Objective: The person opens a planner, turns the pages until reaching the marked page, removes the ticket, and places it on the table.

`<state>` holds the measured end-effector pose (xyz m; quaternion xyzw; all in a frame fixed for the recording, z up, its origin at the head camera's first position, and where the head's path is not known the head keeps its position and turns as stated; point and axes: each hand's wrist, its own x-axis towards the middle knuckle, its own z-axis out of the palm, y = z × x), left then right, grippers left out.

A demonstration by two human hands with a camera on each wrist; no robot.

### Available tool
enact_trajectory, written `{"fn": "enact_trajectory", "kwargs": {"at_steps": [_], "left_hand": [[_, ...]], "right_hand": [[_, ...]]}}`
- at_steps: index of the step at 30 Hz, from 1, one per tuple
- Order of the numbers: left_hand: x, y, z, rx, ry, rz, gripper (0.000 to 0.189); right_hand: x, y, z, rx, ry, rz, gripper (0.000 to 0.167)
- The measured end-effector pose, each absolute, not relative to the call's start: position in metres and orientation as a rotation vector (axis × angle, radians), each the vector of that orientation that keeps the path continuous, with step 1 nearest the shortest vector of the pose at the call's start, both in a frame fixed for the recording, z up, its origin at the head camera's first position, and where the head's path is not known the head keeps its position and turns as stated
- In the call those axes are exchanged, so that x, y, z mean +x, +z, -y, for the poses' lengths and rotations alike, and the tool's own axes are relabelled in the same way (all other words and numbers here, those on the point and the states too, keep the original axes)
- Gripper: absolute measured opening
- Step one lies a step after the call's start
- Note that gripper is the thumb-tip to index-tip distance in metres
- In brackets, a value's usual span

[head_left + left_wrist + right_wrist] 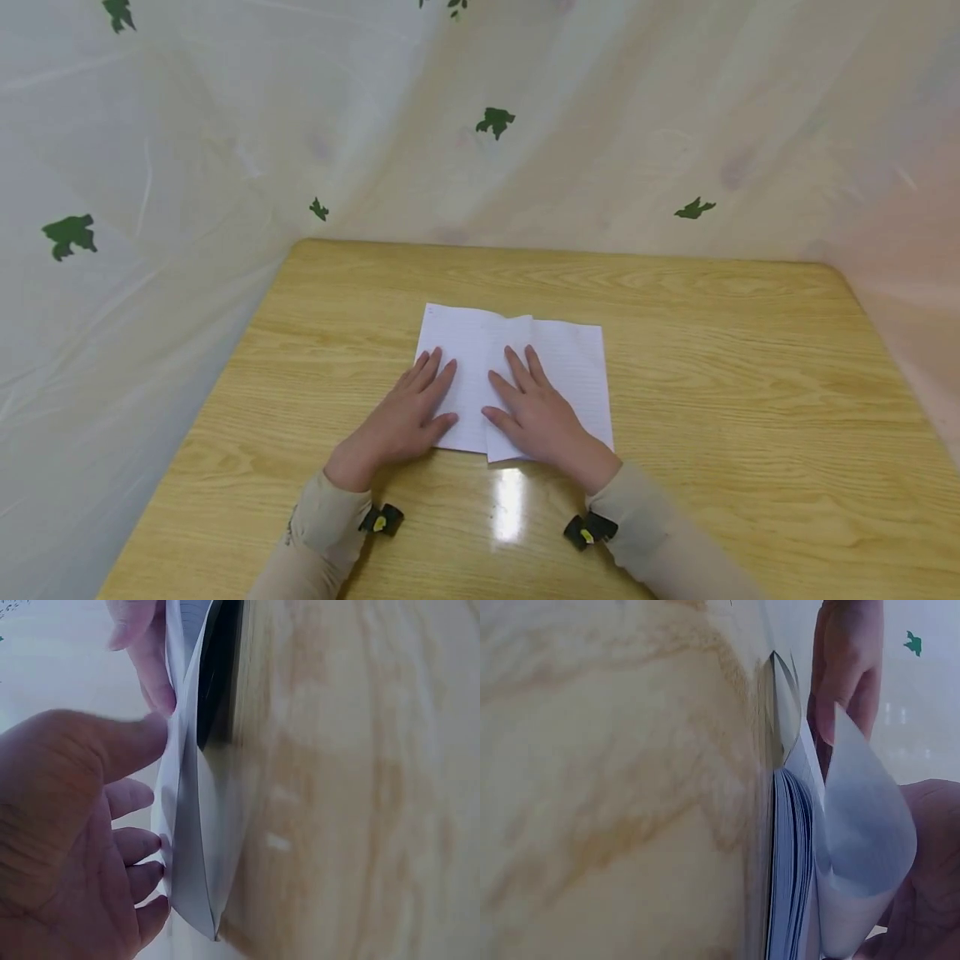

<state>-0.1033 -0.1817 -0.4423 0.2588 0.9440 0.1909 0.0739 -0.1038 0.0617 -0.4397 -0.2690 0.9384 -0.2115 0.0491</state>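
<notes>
Fingers spread and pinching nothing, the left hand (401, 421) rests on the left page (465, 333) of an open lined notebook (581, 362), the right hand (543, 421) on a curled, half-raised leaf (870, 832). Uneven pressure might crease that leaf, or lifting let it spring up off the notebook, which lies on a wooden table (712, 375).

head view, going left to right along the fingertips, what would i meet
Pale, creased hanging sheet → yellow-brown wood-grain table → bare left hand → open notebook's white lined left page → bare right hand → notebook's white lined right page → table again → sheet again
</notes>
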Motion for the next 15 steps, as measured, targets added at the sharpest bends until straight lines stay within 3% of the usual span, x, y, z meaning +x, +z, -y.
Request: {"fn": "enact_trajectory", "kwargs": {"at_steps": [5,15], "left_hand": [[-0.104,-0.444,0.183,0.784,0.621,-2.838,0.067],[-0.102,-0.443,0.182,0.860,0.633,-2.878,0.090]], "right_hand": [[-0.102,-0.443,-0.058,-0.885,-0.591,-2.870,0.059],[-0.098,-0.447,-0.046,-1.004,-0.614,-2.877,0.050]]}}
